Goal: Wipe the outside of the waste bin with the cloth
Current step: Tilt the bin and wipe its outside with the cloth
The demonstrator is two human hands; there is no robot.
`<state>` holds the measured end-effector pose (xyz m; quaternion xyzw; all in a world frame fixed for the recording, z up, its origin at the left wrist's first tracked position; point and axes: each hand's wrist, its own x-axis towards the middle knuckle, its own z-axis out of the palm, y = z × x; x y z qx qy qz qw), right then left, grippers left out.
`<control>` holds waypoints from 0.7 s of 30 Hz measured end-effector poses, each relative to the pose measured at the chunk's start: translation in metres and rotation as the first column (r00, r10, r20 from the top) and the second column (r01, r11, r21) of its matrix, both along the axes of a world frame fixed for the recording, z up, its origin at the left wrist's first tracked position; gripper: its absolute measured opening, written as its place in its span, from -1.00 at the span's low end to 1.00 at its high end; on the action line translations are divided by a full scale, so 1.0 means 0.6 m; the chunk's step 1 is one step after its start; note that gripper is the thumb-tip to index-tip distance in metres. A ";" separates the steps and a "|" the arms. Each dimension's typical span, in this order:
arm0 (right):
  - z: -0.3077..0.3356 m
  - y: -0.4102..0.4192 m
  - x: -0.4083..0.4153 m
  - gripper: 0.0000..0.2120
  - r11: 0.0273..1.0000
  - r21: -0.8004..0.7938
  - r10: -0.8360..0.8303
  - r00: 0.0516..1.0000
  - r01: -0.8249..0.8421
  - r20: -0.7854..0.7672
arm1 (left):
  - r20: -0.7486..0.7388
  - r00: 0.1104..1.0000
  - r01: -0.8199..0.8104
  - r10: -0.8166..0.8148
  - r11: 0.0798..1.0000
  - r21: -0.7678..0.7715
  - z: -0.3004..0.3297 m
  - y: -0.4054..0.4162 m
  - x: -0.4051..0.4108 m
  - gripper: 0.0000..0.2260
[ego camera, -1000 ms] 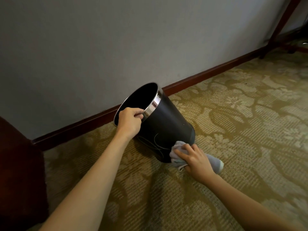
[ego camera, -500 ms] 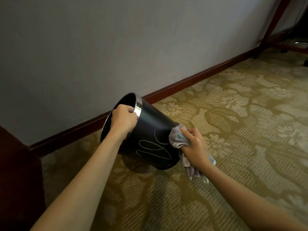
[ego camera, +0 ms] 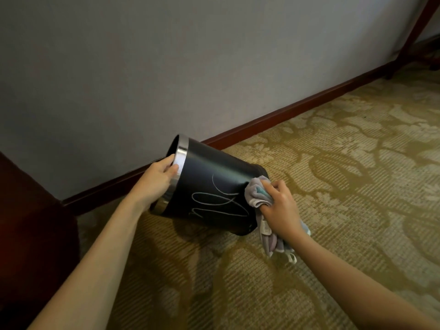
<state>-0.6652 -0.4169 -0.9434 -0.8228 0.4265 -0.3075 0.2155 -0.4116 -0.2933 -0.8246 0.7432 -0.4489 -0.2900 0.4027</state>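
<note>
A black waste bin with a silver rim band is tipped onto its side, mouth facing left toward the wall, base to the right above the carpet. White scribble lines mark its near side. My left hand grips the silver rim. My right hand holds a bunched grey cloth with a teal patch, pressed against the bin's side near its base. The loose end of the cloth hangs down below my wrist.
A patterned gold carpet covers the floor. A grey wall with a dark red skirting board runs just behind the bin. Dark wooden furniture stands at the left edge; a wooden leg rises at the far right.
The bin has tipped further over, its mouth turning left and away from me, showing more scribble. My right hand with the cloth rose from the carpet to the bin's side.
</note>
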 end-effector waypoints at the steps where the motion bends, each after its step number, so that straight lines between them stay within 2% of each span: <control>1: 0.000 0.000 0.003 -0.54 1.000 -0.012 -0.010 1.000 0.010 -0.025 | -0.008 1.000 0.015 -0.014 1.000 0.015 -0.002 0.004 0.004 -0.71; 4: 0.001 0.003 0.009 -0.59 0.999 0.005 -0.049 0.997 0.049 -0.056 | -0.019 0.999 0.051 -0.051 0.998 0.033 -0.004 0.009 0.008 -0.67; 10: 0.001 -0.001 -0.001 -0.58 0.981 0.153 -0.117 0.993 0.121 -0.034 | -0.083 0.989 0.129 -0.126 0.991 0.040 0.007 0.005 -0.007 -0.65; 16: -0.006 -0.010 -0.011 -0.72 0.957 0.216 -0.193 0.981 0.195 -0.029 | -0.041 0.984 0.177 -0.172 0.969 0.171 0.000 0.016 0.000 -0.67; 21: -0.014 -0.011 -0.020 -0.61 0.937 0.270 -0.230 0.973 0.220 0.006 | 0.033 0.986 0.156 -0.162 0.979 0.133 -0.011 0.022 -0.001 -0.77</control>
